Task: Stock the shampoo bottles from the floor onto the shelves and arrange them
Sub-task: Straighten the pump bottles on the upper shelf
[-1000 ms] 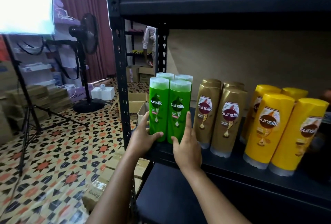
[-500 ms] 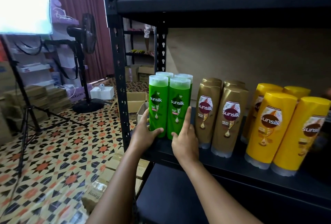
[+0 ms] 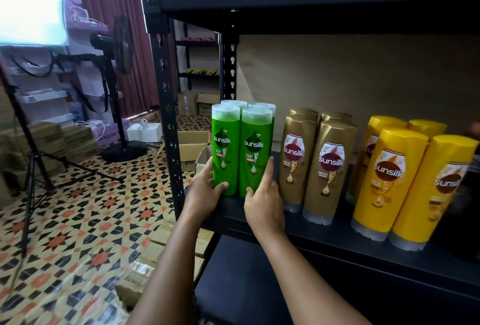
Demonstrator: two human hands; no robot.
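Right now my left hand and right hand bracket the green shampoo bottles at their lower ends on the black shelf. My left fingers lie along the outer side of the left front bottle, with the thumb curled across its base. My right fingers run straight up the outer side of the right front bottle, thumb touching its base, so that hand presses flat rather than wrapping. Between my fingers the four green bottles stand upright, two in front and two behind, touching one another. Just beyond my right fingers stand the gold bottles, and past those the yellow bottles. Outside my left fingers rises the shelf's upright post, with open cardboard boxes on the patterned floor beyond it.
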